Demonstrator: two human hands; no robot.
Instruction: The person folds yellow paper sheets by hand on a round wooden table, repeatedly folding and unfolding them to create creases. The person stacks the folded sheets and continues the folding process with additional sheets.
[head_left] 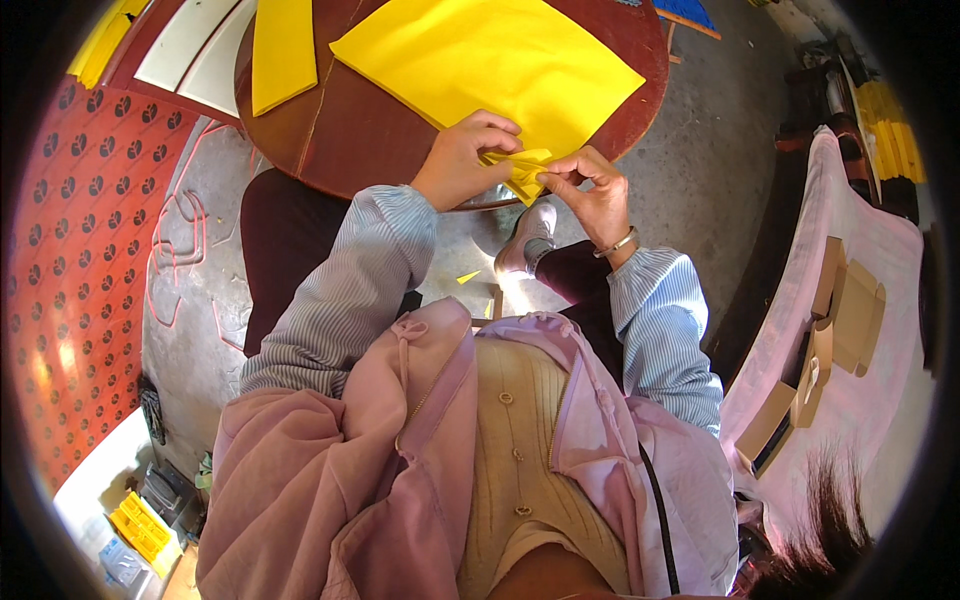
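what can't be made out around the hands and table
All in the head view:
Far end of the big yellow piece: cut off by the top edge.
Far end of the yellow strip: cut off likewise.
Left foot: hidden by the table.
Fingertips of the left hand: partly hidden by yellow folds.

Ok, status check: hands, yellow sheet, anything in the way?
Left hand, right hand: both pinching near corner of yellow sheet. Rest of it flat on table. Nothing seen in the way; yellow strip apart, to the left.
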